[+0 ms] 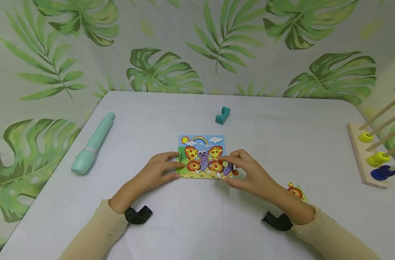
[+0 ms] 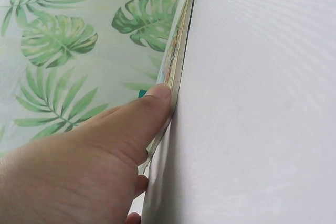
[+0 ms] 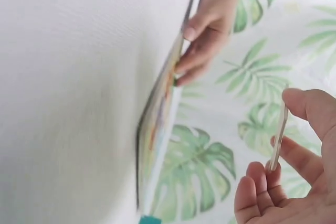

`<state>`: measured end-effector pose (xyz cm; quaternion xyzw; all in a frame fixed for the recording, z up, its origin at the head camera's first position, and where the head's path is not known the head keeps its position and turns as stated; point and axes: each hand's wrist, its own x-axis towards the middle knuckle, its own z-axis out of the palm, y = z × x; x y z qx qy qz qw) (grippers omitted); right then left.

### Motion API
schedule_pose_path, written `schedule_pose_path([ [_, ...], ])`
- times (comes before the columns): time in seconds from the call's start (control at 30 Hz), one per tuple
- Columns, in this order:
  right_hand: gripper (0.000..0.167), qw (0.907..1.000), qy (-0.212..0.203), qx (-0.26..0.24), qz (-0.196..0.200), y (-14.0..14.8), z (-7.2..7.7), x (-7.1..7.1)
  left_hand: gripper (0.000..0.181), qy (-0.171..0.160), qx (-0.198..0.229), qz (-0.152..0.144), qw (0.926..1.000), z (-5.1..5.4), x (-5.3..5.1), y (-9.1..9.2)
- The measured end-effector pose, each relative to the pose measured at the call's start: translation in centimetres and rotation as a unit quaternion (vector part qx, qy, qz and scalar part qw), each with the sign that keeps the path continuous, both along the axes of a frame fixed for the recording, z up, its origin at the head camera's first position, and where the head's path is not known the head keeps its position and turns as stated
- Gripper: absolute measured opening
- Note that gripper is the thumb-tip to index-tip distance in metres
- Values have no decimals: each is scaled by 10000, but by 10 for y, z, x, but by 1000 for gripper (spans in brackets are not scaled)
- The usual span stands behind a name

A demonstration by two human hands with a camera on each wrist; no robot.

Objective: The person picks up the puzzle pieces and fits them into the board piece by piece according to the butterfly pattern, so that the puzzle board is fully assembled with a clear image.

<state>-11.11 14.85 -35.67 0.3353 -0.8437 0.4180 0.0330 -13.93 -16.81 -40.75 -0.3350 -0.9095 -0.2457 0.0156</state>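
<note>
A colourful butterfly puzzle board [image 1: 187, 174] lies on the white table in the middle of the head view. My left hand [image 1: 158, 168] touches its left side with spread fingers, the thumb [image 2: 160, 92] pressing on the edge. Just over the board's lower right corner, my right hand [image 1: 251, 171] pinches a thin puzzle piece [image 3: 279, 137] with a purple figure on it, between thumb and fingers. The piece stands clear of the board in the right wrist view. Another puzzle piece [image 1: 297, 191] lies partly hidden behind my right forearm.
A teal notched block [image 1: 222, 116] sits beyond the board. On the left lies a mint microphone-shaped object [image 1: 92, 146]. A wooden peg stand [image 1: 360, 155] with yellow and blue beads is at the right edge. Leaf-print cloth [image 1: 165, 70] hangs behind the table.
</note>
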Motion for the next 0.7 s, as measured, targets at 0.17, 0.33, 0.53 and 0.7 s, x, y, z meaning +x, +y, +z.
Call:
schedule_pose_path([
  [0.17, 48, 9995, -231, 196, 40, -27, -11, -16, 33, 56, 67, -26, 10000, -1, 0, -1],
  [0.33, 47, 9982, -333, 488, 68, -43, -21, -27, 33, 149, 92, -55, 9998, 0, 0, -1],
  [0.53, 46, 9945, -510, 914, 91, -53, -34, -35, 33, 113, 34, -58, 9999, 1, -1, 0],
  [0.7, 45, 9910, -571, 1208, 85, -57, -39, -39, 33, 109, 5, -177, 9998, 1, -1, 1],
])
